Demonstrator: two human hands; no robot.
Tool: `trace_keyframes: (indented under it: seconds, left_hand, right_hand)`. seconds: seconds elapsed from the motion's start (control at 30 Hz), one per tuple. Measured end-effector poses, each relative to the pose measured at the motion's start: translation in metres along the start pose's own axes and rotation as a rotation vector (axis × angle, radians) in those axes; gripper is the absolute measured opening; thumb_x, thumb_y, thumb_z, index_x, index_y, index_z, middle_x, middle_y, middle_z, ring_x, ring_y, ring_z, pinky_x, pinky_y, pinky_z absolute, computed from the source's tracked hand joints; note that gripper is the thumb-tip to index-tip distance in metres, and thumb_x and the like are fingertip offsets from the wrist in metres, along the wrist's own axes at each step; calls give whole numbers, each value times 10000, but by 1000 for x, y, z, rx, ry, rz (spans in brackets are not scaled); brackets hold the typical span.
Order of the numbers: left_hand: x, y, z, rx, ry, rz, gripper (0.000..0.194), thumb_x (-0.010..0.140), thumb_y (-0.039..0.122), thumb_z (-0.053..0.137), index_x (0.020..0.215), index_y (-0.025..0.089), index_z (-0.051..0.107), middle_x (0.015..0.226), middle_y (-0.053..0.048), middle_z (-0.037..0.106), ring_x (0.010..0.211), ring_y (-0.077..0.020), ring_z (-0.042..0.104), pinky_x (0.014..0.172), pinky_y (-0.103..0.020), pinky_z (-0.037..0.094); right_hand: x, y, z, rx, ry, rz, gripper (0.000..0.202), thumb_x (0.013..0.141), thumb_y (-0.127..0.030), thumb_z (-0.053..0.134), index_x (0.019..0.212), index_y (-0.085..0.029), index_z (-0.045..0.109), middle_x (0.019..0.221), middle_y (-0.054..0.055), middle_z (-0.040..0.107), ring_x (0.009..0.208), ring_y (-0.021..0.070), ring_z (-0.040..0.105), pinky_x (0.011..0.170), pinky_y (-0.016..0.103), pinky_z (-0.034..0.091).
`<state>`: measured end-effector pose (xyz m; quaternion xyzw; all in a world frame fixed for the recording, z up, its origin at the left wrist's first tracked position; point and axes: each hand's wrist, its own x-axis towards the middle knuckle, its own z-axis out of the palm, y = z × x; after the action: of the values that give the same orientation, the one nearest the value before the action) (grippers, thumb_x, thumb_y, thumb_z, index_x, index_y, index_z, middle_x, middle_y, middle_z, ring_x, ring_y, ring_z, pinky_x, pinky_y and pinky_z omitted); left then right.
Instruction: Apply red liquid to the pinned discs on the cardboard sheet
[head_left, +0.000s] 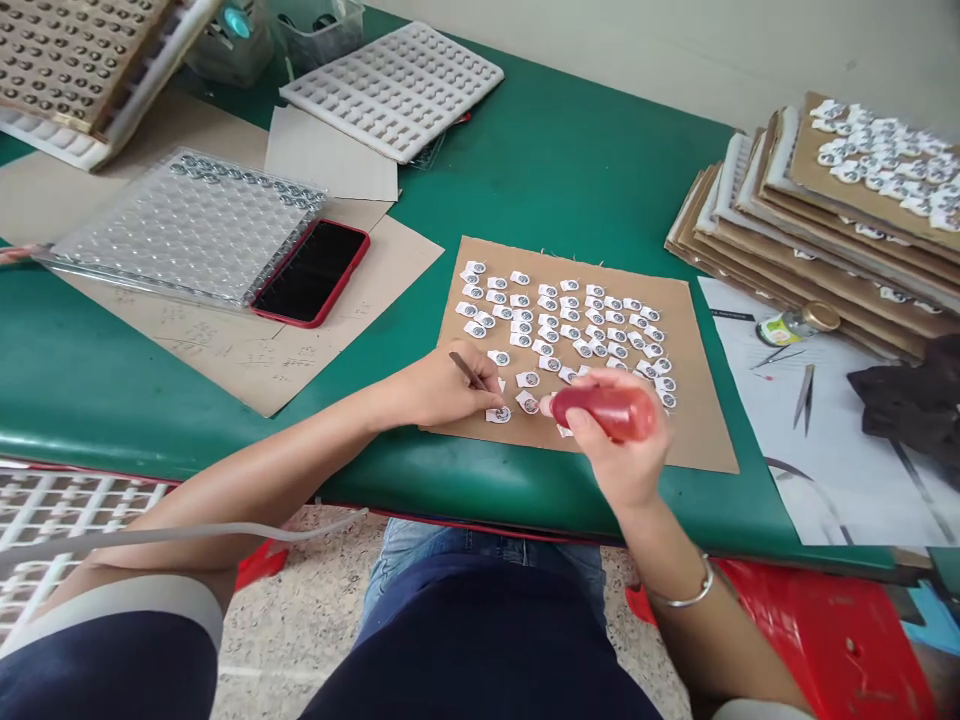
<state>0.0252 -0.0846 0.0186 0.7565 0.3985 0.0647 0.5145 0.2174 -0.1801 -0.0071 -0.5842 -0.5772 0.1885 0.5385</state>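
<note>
My left hand (442,385) is closed around dark tweezers (469,371), its fingertips down by a small round metal part on a white tab (498,414). Fingers of my right hand (626,455) wrap a squeeze bottle (611,411) of red liquid, tilted so its pale nozzle points left. That nozzle is close to another tabbed part (527,402); whether they touch I cannot tell. Several rows of such parts lie on a brown cardboard sheet (705,420) under both hands. My right hand hides some of them.
Left of the sheet are a red-cased phone (311,272) and a clear blister tray (180,230). A white grid tray (405,85) lies behind. At right are stacked cardboard sheets (817,225), a small glass jar (799,324), spare tweezers (804,400) and a black cloth (911,400).
</note>
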Motion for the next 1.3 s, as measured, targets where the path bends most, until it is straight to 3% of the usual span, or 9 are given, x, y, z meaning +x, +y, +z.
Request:
trace_keyframes:
  seconds: [0.2, 0.43, 1.3]
  left_hand:
    - [-2, -12, 2, -114, 9, -12, 199, 731, 282, 614, 754, 97, 683, 507, 1, 559, 429, -62, 440, 389, -155, 294]
    - [-2, -9, 1, -107, 33, 22, 137, 728, 217, 619, 704, 96, 680, 522, 7, 571, 460, -54, 455, 415, -145, 313]
    - [-3, -12, 1, -66, 38, 104, 142, 740, 230, 617, 708, 111, 688, 564, 3, 608, 502, -62, 465, 454, -159, 339]
  right_hand:
    - [-36, 14, 7, -15, 166, -99, 308, 673, -272, 697, 957, -205, 597, 886, 56, 639, 826, 215, 626, 759, 412, 518]
    - [-35, 13, 10, -48, 105, -157, 357, 654, -198, 710, 991, -207, 595, 875, 58, 661, 805, 216, 626, 732, 412, 519]
    - [-31, 14, 15, -71, 60, -208, 337, 669, -198, 725, 973, -174, 583, 891, 63, 642, 817, 194, 617, 743, 401, 524]
